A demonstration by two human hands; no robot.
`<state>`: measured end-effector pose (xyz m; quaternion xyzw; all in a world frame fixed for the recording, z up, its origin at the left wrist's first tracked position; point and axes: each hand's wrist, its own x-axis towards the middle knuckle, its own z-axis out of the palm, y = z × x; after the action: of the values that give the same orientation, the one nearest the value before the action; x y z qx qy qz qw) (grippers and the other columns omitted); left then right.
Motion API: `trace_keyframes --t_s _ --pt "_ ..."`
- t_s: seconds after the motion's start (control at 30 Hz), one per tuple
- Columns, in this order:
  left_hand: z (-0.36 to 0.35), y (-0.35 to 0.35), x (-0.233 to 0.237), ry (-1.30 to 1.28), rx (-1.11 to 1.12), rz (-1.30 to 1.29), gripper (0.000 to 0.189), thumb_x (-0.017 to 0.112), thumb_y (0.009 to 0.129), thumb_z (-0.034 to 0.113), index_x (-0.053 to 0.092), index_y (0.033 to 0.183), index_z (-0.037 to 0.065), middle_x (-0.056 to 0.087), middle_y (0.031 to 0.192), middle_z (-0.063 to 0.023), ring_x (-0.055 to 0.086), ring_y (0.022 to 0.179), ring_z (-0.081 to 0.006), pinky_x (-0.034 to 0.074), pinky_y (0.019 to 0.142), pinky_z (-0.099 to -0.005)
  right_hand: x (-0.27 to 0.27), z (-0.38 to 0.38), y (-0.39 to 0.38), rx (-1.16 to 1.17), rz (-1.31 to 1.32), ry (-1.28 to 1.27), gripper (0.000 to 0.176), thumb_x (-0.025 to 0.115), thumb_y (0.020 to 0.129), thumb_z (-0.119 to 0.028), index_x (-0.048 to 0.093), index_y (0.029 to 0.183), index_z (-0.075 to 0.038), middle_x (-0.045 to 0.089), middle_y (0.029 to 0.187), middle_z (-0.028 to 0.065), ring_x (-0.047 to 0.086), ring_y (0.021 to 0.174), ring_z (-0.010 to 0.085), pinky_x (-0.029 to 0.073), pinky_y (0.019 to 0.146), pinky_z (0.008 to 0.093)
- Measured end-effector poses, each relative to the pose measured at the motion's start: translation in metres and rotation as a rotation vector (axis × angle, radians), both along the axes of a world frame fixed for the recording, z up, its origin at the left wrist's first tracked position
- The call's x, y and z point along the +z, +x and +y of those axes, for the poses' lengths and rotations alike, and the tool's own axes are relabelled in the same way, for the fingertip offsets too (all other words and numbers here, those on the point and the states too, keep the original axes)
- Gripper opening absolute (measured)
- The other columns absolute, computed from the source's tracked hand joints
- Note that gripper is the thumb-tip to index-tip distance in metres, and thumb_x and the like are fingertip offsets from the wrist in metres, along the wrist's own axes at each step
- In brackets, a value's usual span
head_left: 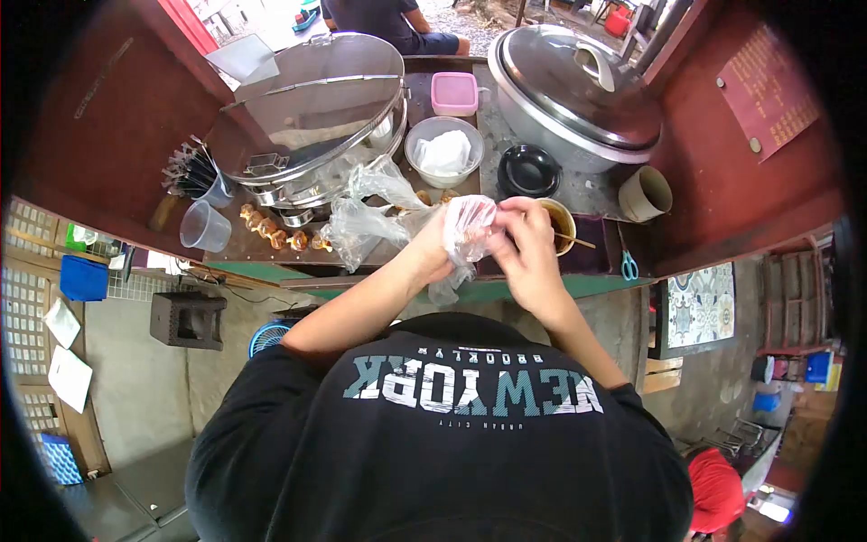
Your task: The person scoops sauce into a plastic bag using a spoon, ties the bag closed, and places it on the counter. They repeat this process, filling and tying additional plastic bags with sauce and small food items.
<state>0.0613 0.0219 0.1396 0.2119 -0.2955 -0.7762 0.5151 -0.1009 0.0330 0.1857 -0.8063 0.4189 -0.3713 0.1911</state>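
Observation:
Near the counter's front edge, my left hand (433,246) is closed around a clear plastic bag (470,228) that looks whitish-pink where it bunches up. My right hand (531,257) meets it from the other side, fingers bent and pinching at the bag's edge. Loose plastic hangs below the left hand. More clear plastic bags (366,226) lie crumpled just left of the hands. Behind the right hand stands a cup of brown sauce (562,221) with a stick in it, partly hidden by the fingers. Browned skewered food (269,229) lies along the counter at the left.
A large lidded pot (578,99) stands at back right, a steel pan with a lid (334,86) at back left. Between them are a white bowl (423,163), a pink-lidded container (454,94) and black bowls (529,170). Blue scissors (629,265) lie at right. A person (379,23) sits beyond.

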Motion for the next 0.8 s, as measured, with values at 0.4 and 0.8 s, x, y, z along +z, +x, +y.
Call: trace_keyframes --t_s 0.4,0.8 --pt "-0.006 -0.002 -0.015 0.09 -0.235 0.228 0.051 0.073 0.078 0.028 0.053 0.121 0.008 0.06 0.112 -0.0092 0.06 0.101 -0.0241 0.051 0.087 -0.041 -0.007 -0.009 -0.005 -0.135 -0.417 0.015 0.017 0.054 0.09 -0.015 0.062 0.096 -0.001 0.061 0.086 0.009 0.058 0.079 0.0216 0.045 0.074 0.0319" --pt "-0.012 -0.012 -0.037 0.02 -0.241 0.051 0.055 0.079 0.069 0.018 0.055 0.117 0.004 0.061 0.108 -0.0066 0.06 0.099 -0.0169 0.05 0.084 -0.0303 -0.013 0.002 -0.009 0.063 0.263 0.048 0.012 0.06 0.073 -0.006 0.066 0.083 -0.006 0.066 0.09 0.0102 0.061 0.088 0.0263 0.042 0.08 0.0391"
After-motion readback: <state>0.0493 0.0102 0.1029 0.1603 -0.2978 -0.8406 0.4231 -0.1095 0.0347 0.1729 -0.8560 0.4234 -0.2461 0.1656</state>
